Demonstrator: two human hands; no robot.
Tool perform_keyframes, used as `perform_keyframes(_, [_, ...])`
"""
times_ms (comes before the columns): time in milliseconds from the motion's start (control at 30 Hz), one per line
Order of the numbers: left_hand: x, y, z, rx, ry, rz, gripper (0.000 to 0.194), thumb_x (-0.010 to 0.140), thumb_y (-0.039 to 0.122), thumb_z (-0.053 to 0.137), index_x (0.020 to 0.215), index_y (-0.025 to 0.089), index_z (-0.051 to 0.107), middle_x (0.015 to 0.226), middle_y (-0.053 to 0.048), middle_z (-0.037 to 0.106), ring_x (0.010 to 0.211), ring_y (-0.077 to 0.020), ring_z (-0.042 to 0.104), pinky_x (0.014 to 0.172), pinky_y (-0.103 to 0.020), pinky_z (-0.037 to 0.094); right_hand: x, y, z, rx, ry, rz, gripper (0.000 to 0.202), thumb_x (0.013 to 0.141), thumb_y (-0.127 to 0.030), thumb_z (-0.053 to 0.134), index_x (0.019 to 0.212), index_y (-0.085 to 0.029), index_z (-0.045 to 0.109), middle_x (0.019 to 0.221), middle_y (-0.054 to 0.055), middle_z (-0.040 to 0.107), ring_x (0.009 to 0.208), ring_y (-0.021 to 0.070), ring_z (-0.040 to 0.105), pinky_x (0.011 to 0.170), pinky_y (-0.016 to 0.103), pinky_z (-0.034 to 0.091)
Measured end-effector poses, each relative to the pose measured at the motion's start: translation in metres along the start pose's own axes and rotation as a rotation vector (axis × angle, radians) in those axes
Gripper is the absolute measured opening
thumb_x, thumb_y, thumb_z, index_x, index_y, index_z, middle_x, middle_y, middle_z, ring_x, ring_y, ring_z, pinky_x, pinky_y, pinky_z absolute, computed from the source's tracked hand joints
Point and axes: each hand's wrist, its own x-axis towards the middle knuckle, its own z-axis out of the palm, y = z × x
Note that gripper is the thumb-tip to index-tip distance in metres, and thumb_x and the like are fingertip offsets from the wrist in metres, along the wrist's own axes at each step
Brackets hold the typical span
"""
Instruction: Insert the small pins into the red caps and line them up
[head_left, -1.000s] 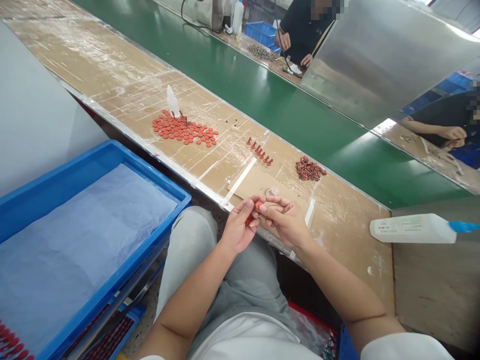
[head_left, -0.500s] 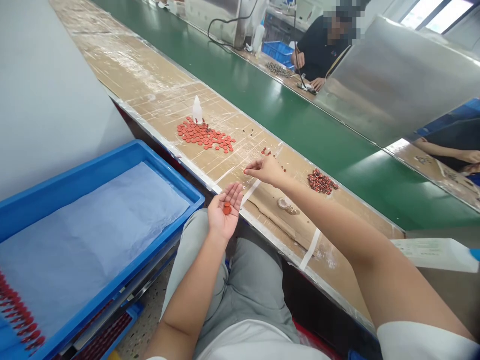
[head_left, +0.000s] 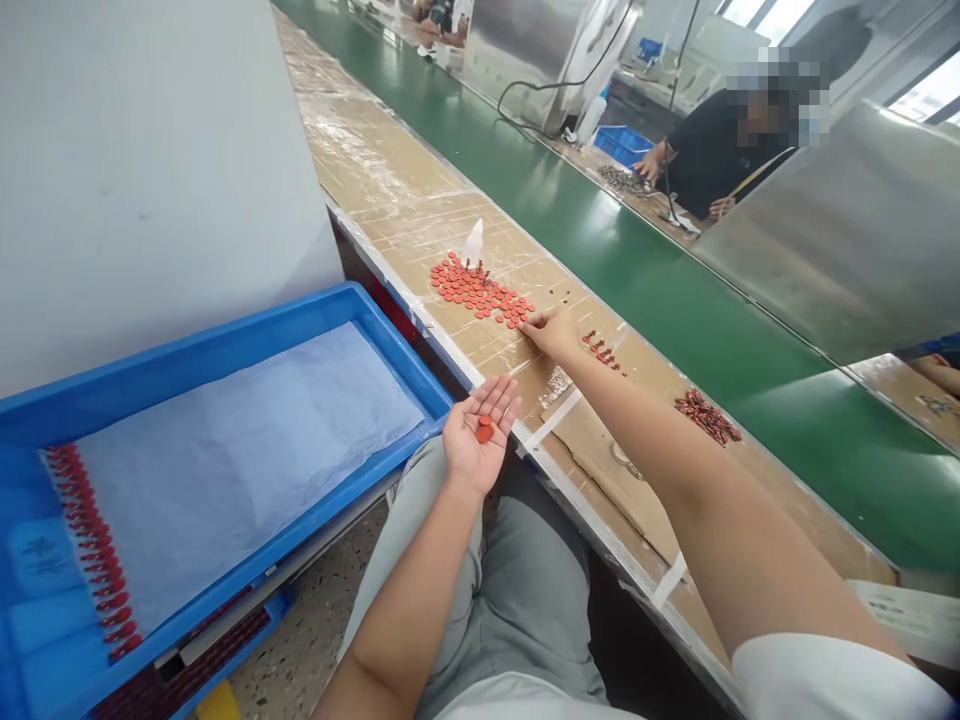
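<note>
My left hand (head_left: 480, 435) is held palm up above my lap, with a few small red discs (head_left: 484, 430) resting in the palm and the fingers stretched out. My right hand (head_left: 553, 335) reaches over the table to the near right edge of a spread of flat red discs (head_left: 472, 290). Its thumb and forefinger pinch at a red disc (head_left: 523, 325) there, partly hidden by the fingertips. Behind that spread stands a small white bottle (head_left: 474, 243). Beyond my right forearm lie a row of small red-based pieces (head_left: 600, 350) and a pile of red and dark pieces (head_left: 706, 416).
At my left is a blue tray (head_left: 397, 340) lined with pale sheet, with a row of red pieces (head_left: 94, 550) along its left side. A green conveyor belt (head_left: 540, 210) runs behind the brown table (head_left: 375, 180). Across it a person (head_left: 705, 150) works beside a blue bin (head_left: 624, 145).
My right hand has moved left to the edge of the disc spread. My left hand stays palm up with discs. The view has turned left, showing more of the tray.
</note>
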Motion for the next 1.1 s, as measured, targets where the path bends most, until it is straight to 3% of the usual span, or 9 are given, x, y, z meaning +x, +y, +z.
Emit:
perform_keyframes(167, [0.002, 0.004, 0.0, -0.043, -0.039, -0.043, 0.038, 0.084, 0.026, 0.044, 0.107, 0.008, 0.067, 0.135, -0.018, 0.057, 0.13, -0.0275, 0.05, 0.108, -0.042, 0.041, 0.001, -0.014, 0.002, -0.044, 0.119, 0.024, 0.028, 0.081, -0.04, 0.061, 0.075, -0.015, 0.071, 0.067, 0.005, 0.067, 0.06, 0.0149, 0.054, 0.059, 0.027, 0.04])
perform_keyframes(267, [0.002, 0.005, -0.001, -0.04, -0.043, -0.058, 0.04, 0.085, 0.028, 0.044, 0.111, 0.009, 0.066, 0.137, -0.017, 0.055, 0.131, -0.0262, 0.048, 0.107, -0.039, 0.041, -0.015, -0.028, -0.014, 0.003, 0.101, -0.093, 0.032, 0.085, -0.04, 0.056, 0.075, -0.013, 0.071, 0.064, 0.004, 0.064, 0.057, 0.0132, 0.052, 0.057, 0.026, 0.038])
perform_keyframes(400, [0.002, 0.005, -0.002, -0.023, -0.023, -0.077, 0.041, 0.085, 0.032, 0.044, 0.113, 0.011, 0.066, 0.135, -0.014, 0.057, 0.127, -0.0231, 0.052, 0.102, -0.034, 0.045, -0.068, -0.048, -0.047, 0.055, -0.149, -0.425, 0.032, 0.086, -0.042, 0.056, 0.089, -0.015, 0.072, 0.071, 0.002, 0.067, 0.055, 0.0106, 0.053, 0.056, 0.024, 0.039])
perform_keyframes(533, [0.003, 0.005, -0.002, -0.017, 0.019, -0.107, 0.04, 0.084, 0.032, 0.044, 0.113, 0.013, 0.065, 0.115, -0.012, 0.068, 0.098, -0.0154, 0.066, 0.082, -0.025, 0.052, -0.132, -0.054, -0.063, -0.087, -0.442, -0.795, 0.022, 0.087, -0.03, 0.058, 0.102, -0.021, 0.071, 0.095, 0.005, 0.069, 0.07, 0.0121, 0.06, 0.067, 0.024, 0.045])
perform_keyframes(633, [0.002, 0.003, -0.002, 0.006, 0.014, -0.172, 0.042, 0.084, 0.032, 0.044, 0.115, 0.013, 0.064, 0.109, -0.012, 0.07, 0.084, -0.0124, 0.066, 0.068, -0.02, 0.051, -0.16, -0.045, -0.058, -0.196, -0.449, -0.891, 0.025, 0.091, -0.026, 0.053, 0.11, -0.02, 0.069, 0.108, 0.01, 0.065, 0.09, 0.0175, 0.063, 0.076, 0.027, 0.048])
perform_keyframes(800, [-0.001, -0.002, 0.0, -0.016, -0.018, -0.237, 0.04, 0.084, 0.03, 0.044, 0.113, 0.011, 0.064, 0.096, -0.012, 0.071, 0.077, -0.0109, 0.065, 0.067, -0.018, 0.051, -0.167, -0.024, -0.046, -0.16, -0.388, -0.84, 0.025, 0.093, -0.027, 0.051, 0.109, -0.021, 0.069, 0.104, 0.01, 0.065, 0.088, 0.017, 0.063, 0.076, 0.028, 0.049])
perform_keyframes(900, [-0.002, -0.006, 0.001, -0.025, -0.039, -0.247, 0.038, 0.084, 0.029, 0.045, 0.11, 0.01, 0.065, 0.102, -0.014, 0.07, 0.086, -0.0134, 0.066, 0.075, -0.021, 0.052, -0.171, -0.019, -0.045, 0.012, -0.336, -0.767, 0.023, 0.092, -0.03, 0.051, 0.098, -0.02, 0.07, 0.098, 0.008, 0.066, 0.082, 0.0159, 0.062, 0.072, 0.028, 0.048])
perform_keyframes(1000, [-0.002, -0.009, 0.0, 0.008, -0.025, -0.215, 0.033, 0.083, 0.026, 0.048, 0.106, 0.012, 0.066, 0.112, -0.014, 0.068, 0.096, -0.0163, 0.065, 0.082, -0.026, 0.053, -0.179, -0.018, -0.048, 0.33, -0.376, -0.459, 0.024, 0.09, -0.037, 0.055, 0.089, -0.018, 0.07, 0.087, 0.005, 0.067, 0.068, 0.0123, 0.058, 0.063, 0.026, 0.045])
perform_keyframes(1100, [-0.004, -0.011, -0.001, 0.117, 0.018, -0.177, 0.028, 0.081, 0.022, 0.055, 0.104, 0.015, 0.068, 0.112, -0.01, 0.068, 0.083, -0.0124, 0.065, 0.07, -0.023, 0.052, -0.19, -0.018, -0.055, 0.641, -0.46, -0.116, 0.032, 0.083, -0.048, 0.063, 0.085, -0.017, 0.07, 0.071, 0.0, 0.063, 0.055, 0.0085, 0.048, 0.053, 0.024, 0.037])
